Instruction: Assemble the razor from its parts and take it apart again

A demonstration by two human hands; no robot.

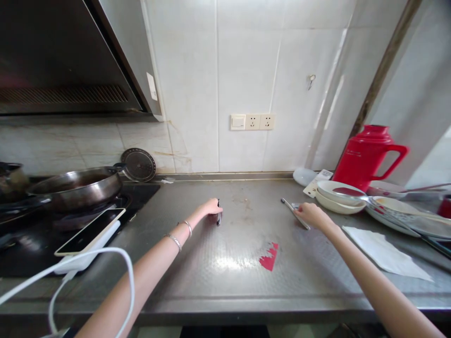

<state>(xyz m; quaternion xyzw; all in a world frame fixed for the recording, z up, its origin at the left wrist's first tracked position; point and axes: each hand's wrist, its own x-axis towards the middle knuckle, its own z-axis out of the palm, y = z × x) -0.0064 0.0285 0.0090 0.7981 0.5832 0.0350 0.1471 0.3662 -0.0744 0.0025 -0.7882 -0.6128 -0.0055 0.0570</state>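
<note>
At the steel counter (211,286), hands (212,207) (308,214) grasp rods (219,218) (290,207): left's pointing wallward, right's slanting leftward.

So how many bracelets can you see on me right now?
2, both on the left forearm: one bracelet nearer the left hand, the second bracelet just farther up. None shows on the right forearm.

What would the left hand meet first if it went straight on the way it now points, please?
Past the slim dark item in its grasp, the left hand would probably meet the metal strip at the foot of the tiled wall, though depth is hard to judge.
</note>
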